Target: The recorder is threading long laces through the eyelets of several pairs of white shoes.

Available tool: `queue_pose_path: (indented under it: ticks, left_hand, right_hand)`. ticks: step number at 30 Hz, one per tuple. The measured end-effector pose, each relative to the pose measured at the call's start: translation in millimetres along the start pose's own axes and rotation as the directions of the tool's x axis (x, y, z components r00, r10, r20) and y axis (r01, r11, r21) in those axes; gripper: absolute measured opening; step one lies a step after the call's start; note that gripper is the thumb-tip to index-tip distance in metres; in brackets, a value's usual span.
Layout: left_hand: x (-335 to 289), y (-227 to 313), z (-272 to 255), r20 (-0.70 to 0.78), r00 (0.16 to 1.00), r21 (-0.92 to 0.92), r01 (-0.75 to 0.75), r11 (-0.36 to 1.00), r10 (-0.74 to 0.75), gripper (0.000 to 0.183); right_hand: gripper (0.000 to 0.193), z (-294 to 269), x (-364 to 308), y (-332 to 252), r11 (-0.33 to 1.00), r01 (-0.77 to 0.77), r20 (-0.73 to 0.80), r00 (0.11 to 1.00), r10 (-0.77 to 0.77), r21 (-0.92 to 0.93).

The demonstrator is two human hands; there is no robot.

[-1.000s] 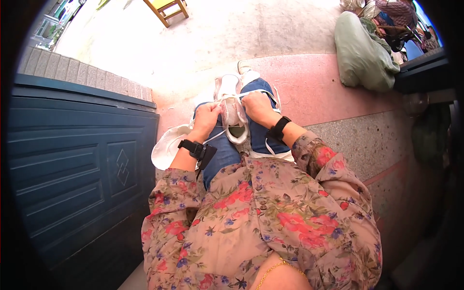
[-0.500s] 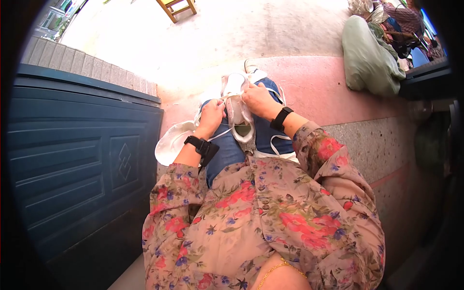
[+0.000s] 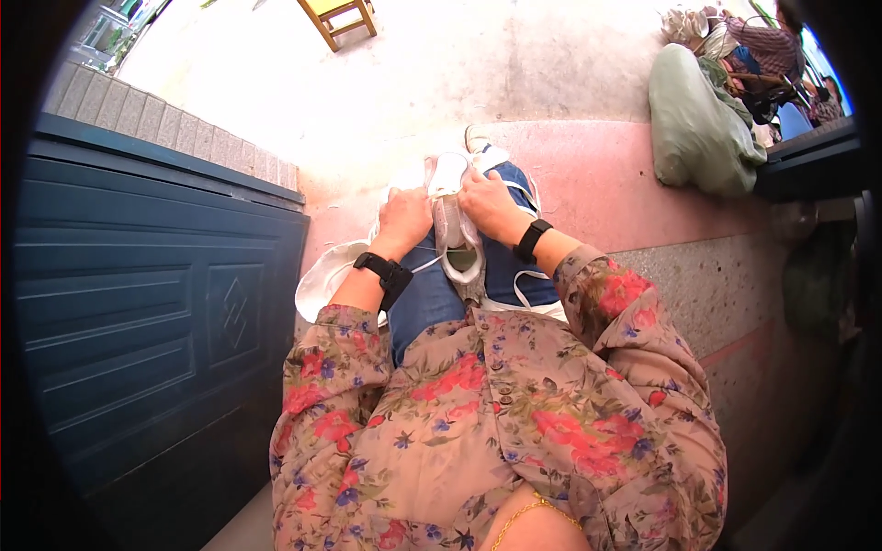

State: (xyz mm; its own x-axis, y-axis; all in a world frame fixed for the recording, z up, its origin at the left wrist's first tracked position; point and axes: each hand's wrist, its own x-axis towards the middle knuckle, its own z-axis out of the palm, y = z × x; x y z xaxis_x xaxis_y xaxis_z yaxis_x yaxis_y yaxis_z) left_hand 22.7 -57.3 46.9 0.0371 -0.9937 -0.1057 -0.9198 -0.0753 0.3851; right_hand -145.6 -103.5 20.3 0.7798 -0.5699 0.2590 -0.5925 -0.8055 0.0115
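A pale white shoe (image 3: 462, 264) rests between my knees, its heel opening toward me and its toe pointing away. My left hand (image 3: 404, 220) is closed at the shoe's left side, near the lacing. On the opposite side my right hand (image 3: 493, 208) is closed too, fingers curled against the upper. Both seem to pinch the white shoelace, though my fingers hide most of it there. A loose lace end (image 3: 428, 264) trails past my left wrist. More white straps or cords hang around my jeans (image 3: 423, 298). Black bands circle both wrists.
A white, bag-like cloth piece (image 3: 323, 280) lies beside my left forearm. To the left stands a dark blue panelled door (image 3: 119, 294). A small wooden stool (image 3: 340, 20) is far ahead. At the far right a full green sack (image 3: 695, 124) leans near piled belongings.
My left hand has turned so its back faces up more, and the lace earlier visible between the hands is now mostly hidden. My right hand stays by the shoe; the view has tilted slightly.
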Motion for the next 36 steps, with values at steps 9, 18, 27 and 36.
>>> queue_pose_path:
  ticks: [9,18,27,36]
  left_hand:
    - [8,24,0,-0.012,0.961,0.453,-0.242,0.858,0.277,0.011]
    - [-29,40,0,-0.237,0.94,0.422,-0.128,0.898,0.246,0.012]
    - [-18,2,16,-0.166,0.981,0.024,-0.102,0.995,0.104,0.014]
    - [-27,60,17,0.295,0.929,-0.616,0.363,0.699,-0.222,0.027]
  right_hand:
    - [0.006,-4,-2,1,0.981,-0.047,0.113,0.993,0.025,0.188]
    - [0.008,-6,-6,0,0.971,-0.159,0.122,0.983,0.138,0.181]
    - [0.009,-9,-7,-4,0.962,-0.174,0.116,0.982,0.152,0.21]
    - [0.007,-7,-7,4,0.952,-0.199,0.148,0.975,0.167,0.234]
